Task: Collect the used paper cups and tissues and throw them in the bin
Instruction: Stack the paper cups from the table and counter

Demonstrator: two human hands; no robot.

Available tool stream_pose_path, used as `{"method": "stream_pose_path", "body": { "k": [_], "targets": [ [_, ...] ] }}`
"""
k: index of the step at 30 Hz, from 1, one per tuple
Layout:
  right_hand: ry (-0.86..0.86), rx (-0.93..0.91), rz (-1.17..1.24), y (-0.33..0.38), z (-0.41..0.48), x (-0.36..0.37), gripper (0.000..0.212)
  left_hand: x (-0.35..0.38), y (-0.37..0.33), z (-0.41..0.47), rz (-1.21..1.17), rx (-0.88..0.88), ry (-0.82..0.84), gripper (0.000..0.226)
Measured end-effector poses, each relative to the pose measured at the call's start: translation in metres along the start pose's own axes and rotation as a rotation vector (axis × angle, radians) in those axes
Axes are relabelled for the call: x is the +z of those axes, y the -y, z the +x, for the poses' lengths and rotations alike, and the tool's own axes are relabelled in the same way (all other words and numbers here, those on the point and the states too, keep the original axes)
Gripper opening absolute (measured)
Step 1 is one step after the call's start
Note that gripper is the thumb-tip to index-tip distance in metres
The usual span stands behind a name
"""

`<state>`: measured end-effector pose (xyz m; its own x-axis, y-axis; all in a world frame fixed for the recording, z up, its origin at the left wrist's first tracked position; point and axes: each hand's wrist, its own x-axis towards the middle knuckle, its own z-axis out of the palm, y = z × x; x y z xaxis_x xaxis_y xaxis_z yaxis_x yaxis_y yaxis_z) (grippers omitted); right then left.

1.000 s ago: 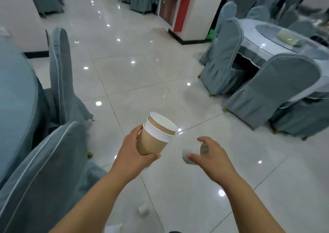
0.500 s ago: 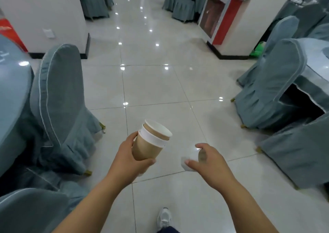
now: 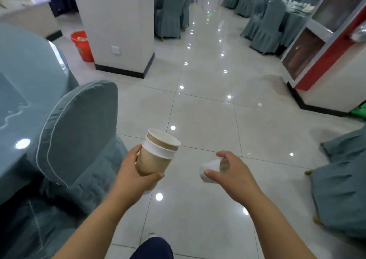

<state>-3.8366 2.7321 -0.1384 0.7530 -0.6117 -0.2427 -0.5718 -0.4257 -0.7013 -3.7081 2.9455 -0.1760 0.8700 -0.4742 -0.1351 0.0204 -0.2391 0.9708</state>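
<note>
My left hand (image 3: 133, 176) grips a stack of nested brown paper cups (image 3: 156, 155) with white rims, tilted to the right, low in the middle of the view. To its right my right hand (image 3: 233, 172) holds a small white paper cup (image 3: 211, 168) on its side between thumb and fingers. A red bucket (image 3: 82, 46) with something inside stands on the floor far off at the upper left, partly behind a white pillar (image 3: 118, 25). No tissues are in sight.
A round table (image 3: 23, 92) with a grey-blue cloth and a covered chair (image 3: 79, 128) stand close on my left. More covered chairs (image 3: 340, 181) are at the right edge. A red and white cabinet (image 3: 324, 47) stands at the right. A glossy tiled aisle (image 3: 204, 92) runs ahead.
The view has swung to the left, bringing the pillar and the red bucket into sight. Both hands keep their cups in the same pose.
</note>
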Motion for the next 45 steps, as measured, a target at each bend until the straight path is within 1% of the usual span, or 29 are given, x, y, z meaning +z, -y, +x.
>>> {"method": "stream_pose_path", "body": {
  "k": [5, 11, 17, 22, 29, 33, 38, 41, 45],
  "targets": [
    [-0.02, -0.102, -0.013, 0.038, 0.124, -0.017, 0.063, 0.012, -0.019, 0.111, -0.007, 0.022, -0.05, 0.077],
    [-0.036, -0.182, -0.001, 0.1, 0.262, -0.05, 0.064, 0.015, -0.069, 0.262, -0.007, 0.077, -0.073, 0.076],
    [-0.056, -0.212, 0.015, 0.134, 0.383, -0.083, 0.065, 0.03, -0.112, 0.384, 0.031, 0.125, -0.089, 0.076],
    [-0.043, -0.266, 0.029, 0.158, 0.504, -0.1, 0.067, 0.042, -0.131, 0.493, 0.04, 0.131, -0.205, 0.081],
    [0.054, -0.363, 0.018, 0.223, 0.67, -0.119, 0.065, 0.041, -0.164, 0.632, 0.015, 0.1, -0.344, 0.076],
    [0.13, -0.41, 0.017, 0.27, 0.744, -0.094, 0.062, 0.012, -0.166, 0.686, 0.026, 0.05, -0.46, 0.076],
    [0.279, -0.475, -0.015, 0.34, 0.821, -0.026, 0.06, -0.054, -0.145, 0.752, 0.071, -0.057, -0.625, 0.082],
    [0.3, -0.518, -0.028, 0.386, 0.863, 0.016, 0.059, -0.101, -0.136, 0.797, 0.072, -0.072, -0.66, 0.085],
    [0.332, -0.552, -0.051, 0.454, 0.911, 0.063, 0.059, -0.168, -0.138, 0.856, 0.044, -0.082, -0.689, 0.083]
  ]
}}
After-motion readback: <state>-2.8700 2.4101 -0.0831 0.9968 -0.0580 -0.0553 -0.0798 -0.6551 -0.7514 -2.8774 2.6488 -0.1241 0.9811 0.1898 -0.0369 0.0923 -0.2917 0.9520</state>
